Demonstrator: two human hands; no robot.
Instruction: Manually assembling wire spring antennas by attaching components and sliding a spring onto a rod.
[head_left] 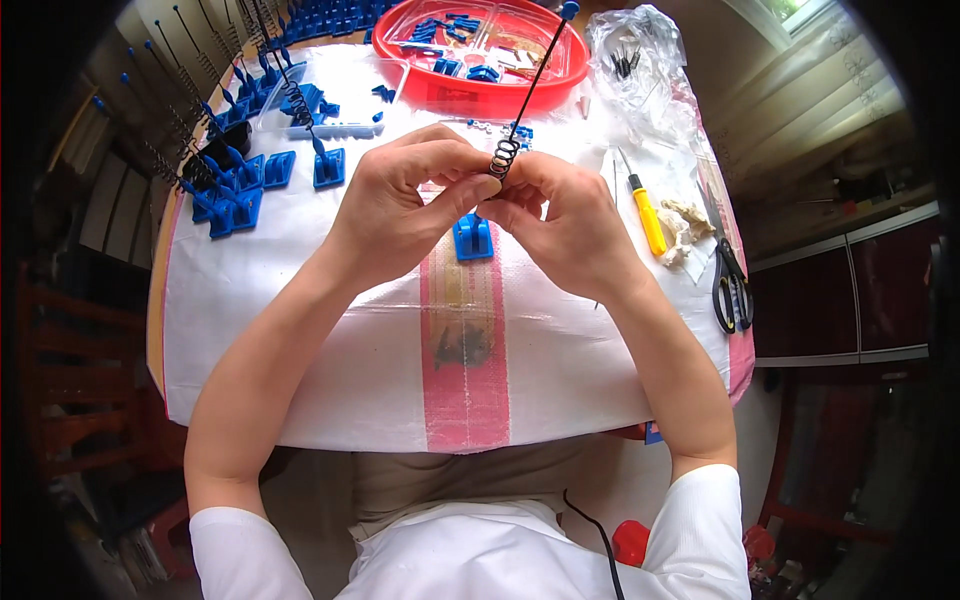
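A black coil spring [504, 158] sits between my hands, with a thin black rod [540, 75] rising through it to a small blue ball at the tip. Below it a blue plastic base [473, 238] rests on the striped cloth. My left hand [410, 195] pinches the lower end of the spring between thumb and fingers. Closed from the other side, my right hand [560, 210] grips just beneath the coil, its fingertips partly hiding the joint above the base.
Finished-looking blue bases with sprung rods [235, 190] stand at the left. Behind are a clear tray [350, 85] and a red basin [480, 98] with blue parts. On the right lie a yellow-handled screwdriver [648, 218], black-handled scissors [733, 290] and a plastic bag [650, 90].
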